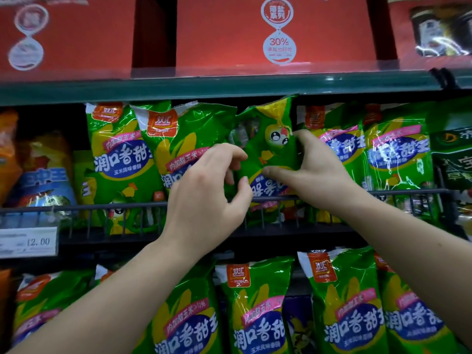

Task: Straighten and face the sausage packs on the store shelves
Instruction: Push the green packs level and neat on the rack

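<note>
A green sausage pack (270,146) stands upside down in the middle shelf's row, its cartoon corn face near the top and its blue label at the bottom. My right hand (309,169) pinches its right edge between thumb and fingers. My left hand (207,190) is at its left edge, fingers curled around the side, thumb near the blue label. Upright green packs (120,152) stand to the left, one of them (184,144) leaning, and more upright packs (398,149) to the right. Further green packs (258,307) fill the shelf below.
A black wire rail (84,208) runs along the front of the middle shelf. A price tag (28,242) reading 12.00 hangs at the left. Red boxes (275,31) sit on the top shelf. Orange and blue packs (38,175) are at far left, dark green packs (452,154) at far right.
</note>
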The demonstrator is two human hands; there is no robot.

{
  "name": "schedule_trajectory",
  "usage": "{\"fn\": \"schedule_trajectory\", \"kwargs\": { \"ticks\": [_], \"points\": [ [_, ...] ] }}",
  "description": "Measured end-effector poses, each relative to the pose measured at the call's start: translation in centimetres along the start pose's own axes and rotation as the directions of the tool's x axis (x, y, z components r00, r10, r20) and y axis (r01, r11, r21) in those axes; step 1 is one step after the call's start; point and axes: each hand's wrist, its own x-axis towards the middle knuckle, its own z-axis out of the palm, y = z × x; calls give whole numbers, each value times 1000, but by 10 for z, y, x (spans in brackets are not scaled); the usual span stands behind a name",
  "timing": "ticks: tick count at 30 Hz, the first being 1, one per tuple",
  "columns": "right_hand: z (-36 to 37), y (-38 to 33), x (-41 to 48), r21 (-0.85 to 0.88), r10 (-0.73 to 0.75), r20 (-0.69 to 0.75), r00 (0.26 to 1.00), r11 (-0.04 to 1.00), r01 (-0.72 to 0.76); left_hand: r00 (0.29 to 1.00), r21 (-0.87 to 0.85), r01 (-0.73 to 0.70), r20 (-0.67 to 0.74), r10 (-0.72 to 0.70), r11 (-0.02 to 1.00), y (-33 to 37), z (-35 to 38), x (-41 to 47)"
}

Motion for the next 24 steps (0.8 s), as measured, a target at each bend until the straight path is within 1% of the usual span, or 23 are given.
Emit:
{"fn": "schedule_trajectory", "kwargs": {
  "ticks": [2, 5, 7, 10, 12, 14, 17, 20, 22, 24],
  "points": [
    [-3, -1, -6, 71, 10, -46, 999, 997, -7, 1000, -18, 28, 1, -28, 999, 3, 0, 0],
    [-7, -1, -16, 104, -30, -129, 991, 994, 44, 998, -32, 67, -4, -67, 997, 7, 1, 0],
    [-11, -2, -22, 168, -28, -202, 979, 984, 63, 995, -31, 102, -6, -103, 994, 11, 2, 0],
    [-21, -4, -23, 368, 53, -271, 961, 928, 52, 990, 3, 139, 6, -139, 990, 18, 4, 1],
    [-28, -7, -23, 453, 105, -301, 948, 890, 45, 985, 16, 173, 20, -173, 985, 25, 4, 2],
    [-34, -9, -25, 511, 145, -329, 933, 858, 46, 975, -6, 219, 42, -218, 976, 31, 5, 4],
    [-42, -11, -29, 634, 234, -339, 911, 772, 38, 949, -94, 315, 54, -311, 944, 41, 7, 8],
    [-48, -14, -33, 773, 368, -295, 882, 634, -6, 903, -269, 424, 61, -424, 865, 49, 10, 13],
    [-52, -17, -36, 847, 442, -235, 866, 530, -41, 859, -436, 498, 127, -496, 750, 55, 15, 16],
    [-53, -18, -37, 907, 496, -164, 853, 416, -68, 838, -572, 521, 200, -508, 634, 62, 23, 18]
  ]
}}
